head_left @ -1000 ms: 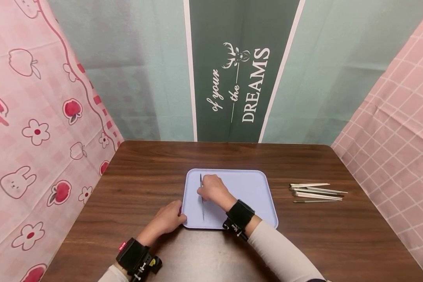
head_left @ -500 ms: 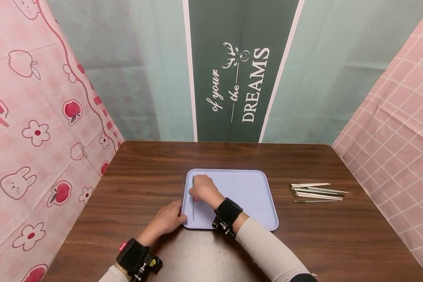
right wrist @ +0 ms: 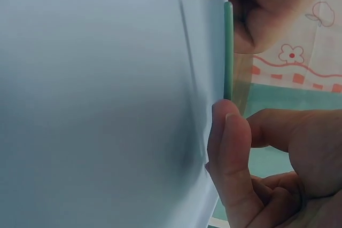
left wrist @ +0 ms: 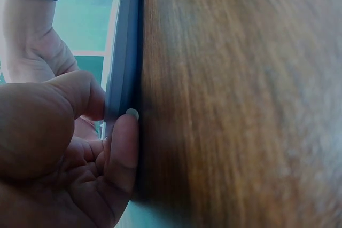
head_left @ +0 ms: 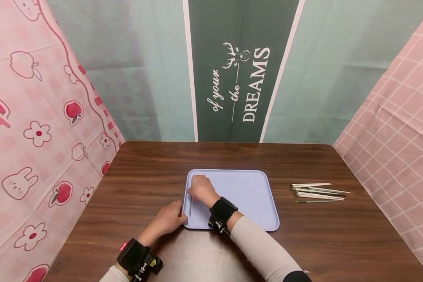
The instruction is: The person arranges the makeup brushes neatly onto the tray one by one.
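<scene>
My right hand (head_left: 202,189) pinches a slim brush (right wrist: 228,52) with a green handle, over the left side of the pale lilac tray (head_left: 241,199). In the head view the brush points toward me, near the tray's left rim, its far end hidden by the fingers. The right wrist view shows the handle rising past thumb and fingertips, casting a thin shadow on the tray. At the tray's near left corner, my left hand (head_left: 167,218) grips the rim between thumb and fingers, as the left wrist view also shows.
Several slim brushes (head_left: 317,192) with pale and green handles lie in a loose pile right of the tray, on the brown wooden table (head_left: 155,164). Behind the table hangs a green curtain (head_left: 155,78). Pink patterned cloths flank both sides.
My right hand has carried the brush leftward across the tray, toward its left rim. The left hand stays at the tray's corner.
</scene>
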Demonstrator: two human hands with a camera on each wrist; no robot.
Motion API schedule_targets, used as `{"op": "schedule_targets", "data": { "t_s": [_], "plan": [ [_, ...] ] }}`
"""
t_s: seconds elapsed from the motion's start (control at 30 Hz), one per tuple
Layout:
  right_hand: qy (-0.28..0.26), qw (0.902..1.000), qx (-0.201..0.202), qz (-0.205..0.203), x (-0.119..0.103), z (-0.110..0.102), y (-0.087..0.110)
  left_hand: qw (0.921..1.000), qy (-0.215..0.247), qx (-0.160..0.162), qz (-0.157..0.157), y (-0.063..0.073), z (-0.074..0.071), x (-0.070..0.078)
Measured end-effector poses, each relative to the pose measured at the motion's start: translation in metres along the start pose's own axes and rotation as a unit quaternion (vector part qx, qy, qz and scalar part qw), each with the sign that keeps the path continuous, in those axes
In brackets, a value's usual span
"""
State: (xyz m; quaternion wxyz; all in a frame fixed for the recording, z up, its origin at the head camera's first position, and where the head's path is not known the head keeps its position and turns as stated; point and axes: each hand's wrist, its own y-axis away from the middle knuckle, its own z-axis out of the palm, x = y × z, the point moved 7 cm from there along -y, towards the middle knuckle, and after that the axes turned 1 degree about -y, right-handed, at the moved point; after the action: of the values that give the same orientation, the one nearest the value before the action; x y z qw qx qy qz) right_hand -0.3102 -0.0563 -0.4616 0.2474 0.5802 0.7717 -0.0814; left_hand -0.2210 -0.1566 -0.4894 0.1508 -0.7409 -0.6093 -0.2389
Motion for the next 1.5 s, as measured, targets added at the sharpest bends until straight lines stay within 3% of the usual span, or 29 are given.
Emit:
{"op": "schedule_targets", "data": {
  "t_s": [0.67, 1.1, 1.27, 1.5],
  "plan": [
    [0.024, 0.9996, 0.017, -0.003, -0.002, 0.010, -0.009, 1.0000, -0.004, -0.003, 0.002, 0.000, 0.000, 0.001],
    [-0.022, 0.9995, 0.017, 0.012, 0.003, 0.011, -0.009, 0.9999, -0.002, -0.011, -0.006, -0.001, 0.002, -0.001],
    [-0.033, 0.9993, 0.012, 0.010, 0.003, 0.007, -0.007, 0.9999, 0.002, -0.011, -0.011, -0.001, 0.002, -0.001],
    [0.004, 0.9997, 0.022, 0.003, 0.007, -0.010, -0.003, 0.9996, -0.001, -0.014, -0.024, -0.001, 0.002, -0.002]
  ]
}}
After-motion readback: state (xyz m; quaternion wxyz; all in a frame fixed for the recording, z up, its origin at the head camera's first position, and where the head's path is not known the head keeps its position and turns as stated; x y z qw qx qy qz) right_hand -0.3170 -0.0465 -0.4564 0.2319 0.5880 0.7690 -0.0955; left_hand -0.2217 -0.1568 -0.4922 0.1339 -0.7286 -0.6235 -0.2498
